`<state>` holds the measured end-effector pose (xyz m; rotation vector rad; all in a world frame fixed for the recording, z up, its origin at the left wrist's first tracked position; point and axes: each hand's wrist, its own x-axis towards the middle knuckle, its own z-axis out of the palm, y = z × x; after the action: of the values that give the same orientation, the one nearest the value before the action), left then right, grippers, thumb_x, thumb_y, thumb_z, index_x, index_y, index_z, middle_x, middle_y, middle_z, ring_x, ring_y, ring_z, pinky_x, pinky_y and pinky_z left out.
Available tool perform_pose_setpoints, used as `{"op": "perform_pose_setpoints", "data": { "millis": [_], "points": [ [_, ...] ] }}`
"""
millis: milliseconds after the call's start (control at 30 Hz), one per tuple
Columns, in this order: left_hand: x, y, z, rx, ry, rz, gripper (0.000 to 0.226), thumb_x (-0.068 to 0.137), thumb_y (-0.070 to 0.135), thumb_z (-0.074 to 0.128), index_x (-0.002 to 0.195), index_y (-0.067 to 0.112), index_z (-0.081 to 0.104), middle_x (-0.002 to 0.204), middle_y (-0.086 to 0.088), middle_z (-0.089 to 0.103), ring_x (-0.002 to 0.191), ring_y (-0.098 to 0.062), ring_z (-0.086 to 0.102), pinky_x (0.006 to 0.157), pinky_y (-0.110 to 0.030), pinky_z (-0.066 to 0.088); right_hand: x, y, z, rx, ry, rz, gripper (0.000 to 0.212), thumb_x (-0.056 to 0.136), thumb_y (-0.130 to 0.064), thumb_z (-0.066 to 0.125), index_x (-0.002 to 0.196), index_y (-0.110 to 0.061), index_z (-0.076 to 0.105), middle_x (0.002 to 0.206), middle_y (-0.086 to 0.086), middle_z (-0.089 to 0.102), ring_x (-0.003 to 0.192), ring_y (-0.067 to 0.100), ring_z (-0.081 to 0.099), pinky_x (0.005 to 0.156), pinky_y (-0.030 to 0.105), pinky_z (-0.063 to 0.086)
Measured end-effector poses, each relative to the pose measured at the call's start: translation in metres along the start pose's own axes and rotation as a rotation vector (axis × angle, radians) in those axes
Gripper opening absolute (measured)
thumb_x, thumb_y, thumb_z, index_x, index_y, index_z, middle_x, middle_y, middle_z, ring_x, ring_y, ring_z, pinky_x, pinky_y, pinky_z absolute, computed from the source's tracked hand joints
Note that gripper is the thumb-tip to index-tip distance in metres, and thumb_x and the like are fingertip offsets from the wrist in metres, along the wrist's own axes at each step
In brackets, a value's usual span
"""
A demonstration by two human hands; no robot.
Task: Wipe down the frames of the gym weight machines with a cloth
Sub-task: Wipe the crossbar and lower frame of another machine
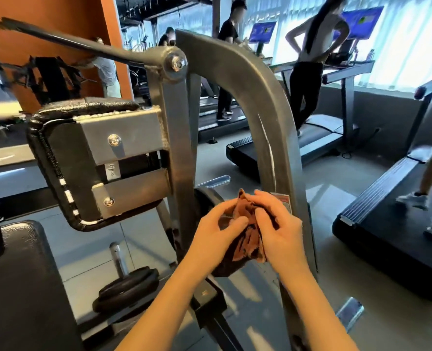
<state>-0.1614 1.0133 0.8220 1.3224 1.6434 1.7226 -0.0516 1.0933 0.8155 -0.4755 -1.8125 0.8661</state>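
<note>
A crumpled brown cloth (245,239) is bunched between both my hands in front of the grey curved frame (263,117) of a weight machine. My left hand (218,230) grips the cloth's left side, thumb on top. My right hand (277,229) pinches its right side, close to a red and white label on the frame. The cloth's lower end hangs dark below my palms. The cloth appears held just off the frame, not pressed on it.
A black padded rest on a metal bracket (91,158) juts out at left. Stacked weight plates (126,287) lie on the floor below. A black seat pad (20,287) fills the lower left. Treadmills (397,219) with people walking stand at right and behind.
</note>
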Motion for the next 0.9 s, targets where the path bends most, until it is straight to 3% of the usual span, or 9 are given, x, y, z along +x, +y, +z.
{"op": "perform_pose_setpoints", "data": {
  "millis": [167,300,400,467,567,667,767,900],
  "points": [
    [0.029,-0.003,0.031,-0.087,0.325,-0.093,0.016,0.093,0.008,0.059,0.094,0.018,0.071,0.091,0.005,0.071,0.083,-0.002,0.065,0.075,-0.015,0.052,0.027,0.011,-0.046,-0.094,0.099,-0.133,0.029,0.093,-0.021,0.048,0.114,-0.017,0.067,0.12,-0.004,0.065,0.12,0.005,0.054,0.103,0.017,0.04],
    [0.07,-0.01,0.073,-0.417,0.552,-0.169,0.024,0.094,-0.007,0.048,0.088,0.009,0.064,0.071,-0.003,0.059,0.058,-0.006,0.055,0.056,-0.016,0.048,0.049,0.036,-0.056,-0.239,0.177,-0.201,0.036,0.091,-0.025,0.049,0.118,-0.007,0.064,0.128,0.002,0.058,0.122,0.017,0.052,0.106,0.016,0.034],
    [0.087,-0.014,0.121,-0.397,0.706,-0.133,0.032,0.096,-0.006,0.04,0.085,0.019,0.055,0.081,-0.003,0.056,0.068,-0.011,0.053,0.066,-0.026,0.048,0.057,0.059,-0.05,-0.25,0.19,-0.245,0.034,0.09,-0.02,0.053,0.117,-0.001,0.063,0.132,0.004,0.053,0.124,0.016,0.049,0.107,0.016,0.034],
    [0.088,-0.016,0.135,-0.348,0.754,-0.055,0.033,0.097,-0.004,0.036,0.088,0.024,0.05,0.09,-0.003,0.053,0.075,-0.007,0.051,0.071,-0.02,0.045,0.059,0.069,-0.05,-0.234,0.202,-0.325,0.032,0.091,-0.019,0.055,0.119,-0.005,0.062,0.135,0.002,0.051,0.125,0.016,0.049,0.107,0.021,0.037],
    [0.08,-0.035,0.127,-0.023,0.685,0.144,0.025,0.095,0.003,0.044,0.092,0.026,0.054,0.095,0.006,0.052,0.089,0.007,0.048,0.082,-0.008,0.037,0.062,0.084,-0.056,-0.257,0.158,-0.408,0.036,0.092,-0.017,0.058,0.126,-0.007,0.057,0.14,0.001,0.046,0.13,0.02,0.046,0.109,0.033,0.039],
    [0.065,-0.057,0.122,0.144,0.577,0.258,0.024,0.093,0.011,0.052,0.113,0.014,0.063,0.109,0.008,0.054,0.107,0.009,0.047,0.094,-0.009,0.036,0.059,0.089,-0.057,-0.311,0.123,-0.439,0.044,0.095,-0.023,0.057,0.13,0.003,0.054,0.143,0.014,0.044,0.133,0.024,0.041,0.112,0.037,0.034],
    [0.05,-0.061,0.123,0.164,0.437,0.194,0.041,0.096,0.021,0.046,0.137,0.018,0.051,0.134,0.012,0.046,0.127,0.005,0.041,0.108,-0.019,0.033,0.056,0.085,-0.056,-0.361,0.135,-0.477,0.045,0.094,-0.023,0.058,0.128,0.006,0.054,0.14,0.019,0.045,0.131,0.024,0.042,0.112,0.034,0.032],
    [0.025,-0.056,0.115,0.147,0.274,0.127,0.037,0.098,0.023,0.039,0.133,0.033,0.045,0.135,0.021,0.045,0.13,0.005,0.039,0.112,-0.02,0.029,0.036,0.085,-0.066,-0.374,0.142,-0.429,0.039,0.09,-0.019,0.061,0.122,0.003,0.061,0.134,0.014,0.052,0.123,0.022,0.048,0.108,0.028,0.035]
  ]
}}
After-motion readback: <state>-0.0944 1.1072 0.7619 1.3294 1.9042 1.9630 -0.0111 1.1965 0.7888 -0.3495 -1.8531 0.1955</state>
